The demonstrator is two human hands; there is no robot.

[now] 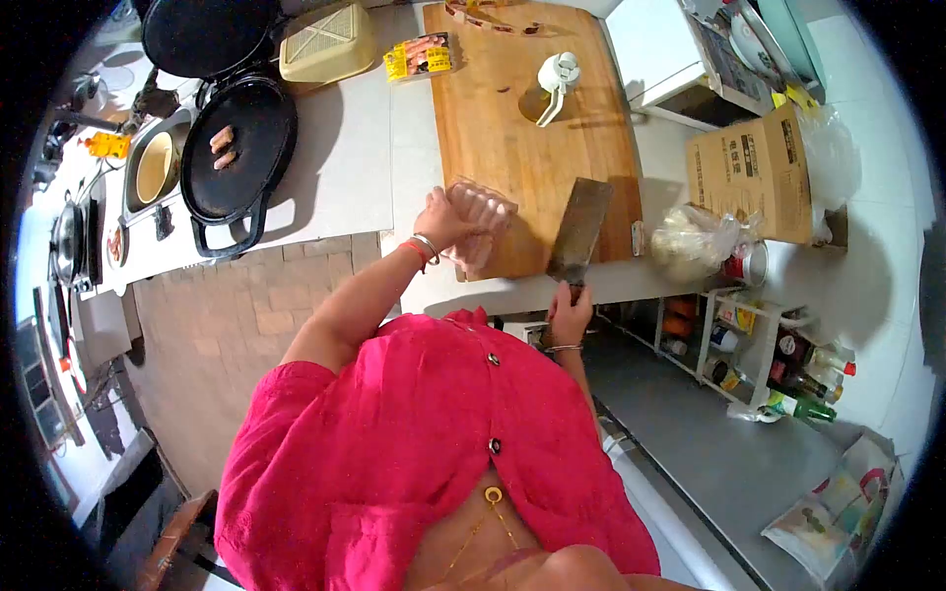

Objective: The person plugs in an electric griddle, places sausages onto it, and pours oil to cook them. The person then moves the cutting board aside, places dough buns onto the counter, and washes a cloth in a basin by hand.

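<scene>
My left hand is closed on a clear plastic pack of pale pink sausages at the front left edge of the wooden board. In my right hand, fingers wrapped round its handle, is a cleaver. Its broad blade points away from me over the board's front right part, apart from the pack. Farther back on the board stands a white-topped bottle with a pump or handle. Two small sausage pieces lie in the black pan to the left.
A yellow-labelled sausage packet lies by the board's back left corner, near a cream plastic basket. On the right are a cardboard box, a plastic bag and a bottle rack below.
</scene>
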